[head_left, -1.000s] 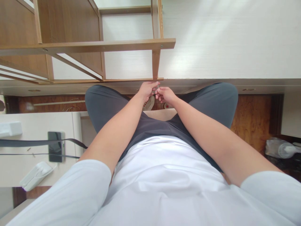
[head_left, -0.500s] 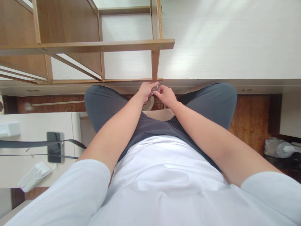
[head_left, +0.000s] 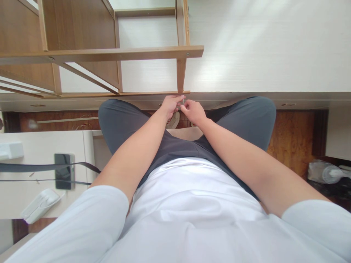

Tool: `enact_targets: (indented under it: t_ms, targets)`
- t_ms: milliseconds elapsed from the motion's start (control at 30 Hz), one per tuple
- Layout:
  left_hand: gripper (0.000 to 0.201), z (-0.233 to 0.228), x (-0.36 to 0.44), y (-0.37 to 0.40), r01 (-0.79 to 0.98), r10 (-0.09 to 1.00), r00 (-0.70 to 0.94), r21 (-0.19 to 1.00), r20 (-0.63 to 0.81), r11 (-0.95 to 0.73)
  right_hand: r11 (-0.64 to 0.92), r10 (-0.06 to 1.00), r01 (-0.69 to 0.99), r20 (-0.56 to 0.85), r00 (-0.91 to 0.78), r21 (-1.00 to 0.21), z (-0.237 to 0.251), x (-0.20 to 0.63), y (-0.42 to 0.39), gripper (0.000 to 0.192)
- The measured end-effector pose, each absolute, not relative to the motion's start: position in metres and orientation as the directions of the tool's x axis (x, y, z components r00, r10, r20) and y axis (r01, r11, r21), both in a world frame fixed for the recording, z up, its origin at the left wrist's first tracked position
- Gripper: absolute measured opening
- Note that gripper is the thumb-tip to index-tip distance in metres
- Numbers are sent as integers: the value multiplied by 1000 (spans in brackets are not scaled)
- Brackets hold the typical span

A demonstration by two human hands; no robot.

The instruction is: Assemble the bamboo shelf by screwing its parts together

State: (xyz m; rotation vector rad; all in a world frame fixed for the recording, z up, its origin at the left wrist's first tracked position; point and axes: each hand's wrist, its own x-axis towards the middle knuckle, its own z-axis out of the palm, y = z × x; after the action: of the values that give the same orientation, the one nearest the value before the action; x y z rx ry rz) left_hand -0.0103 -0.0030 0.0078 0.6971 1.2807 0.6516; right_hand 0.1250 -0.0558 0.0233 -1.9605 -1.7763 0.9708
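My right hand (head_left: 194, 111) is closed in a pinch on a thin, silvery hex key (head_left: 183, 102) just below the end of the lower rail (head_left: 153, 94) of a brown wooden shelf frame (head_left: 120, 54). My left hand (head_left: 170, 105) is beside it on the left, its fingertips against the upper end of the key, with the forefinger reaching along the underside of the rail. The screw head, if there is one, is hidden by the fingers. The frame lies on a white surface (head_left: 260, 47), its lower rail along the near edge.
My knees spread under that edge, with a shoe (head_left: 173, 120) below. At left, a pale drawer unit (head_left: 74, 140) carries a phone (head_left: 63, 171), a white device (head_left: 44, 204) and small loose pieces. Dark straps (head_left: 49, 166) cross it. A bag with clear plastic (head_left: 326, 171) lies at right.
My right hand has shifted slightly and the hex key has turned; its bent end, seen before pointing left, no longer shows. My left hand and the frame stay in place.
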Motion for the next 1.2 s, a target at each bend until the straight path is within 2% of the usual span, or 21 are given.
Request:
enact_targets:
  t_ms: [367,567,900,1200]
  targets:
    - [14,7,-11,-3,-27,771,157,777,-618,628,-176,956,660,-287,-63,-731,27,127,-55,25]
    - [10,9,-10,-3,-37,761,155,766,-630,642,-208,944,545,-313,-106,-812,25,129,-55,29]
    - [13,10,-10,-3,-22,760,159,767,-631,642,-293,923,478,-375,-84,-828,13,130,-52,29]
    - [15,10,-10,-3,-35,751,170,758,-638,652,-446,866,222,-481,-137,-867,10,130,-49,22]
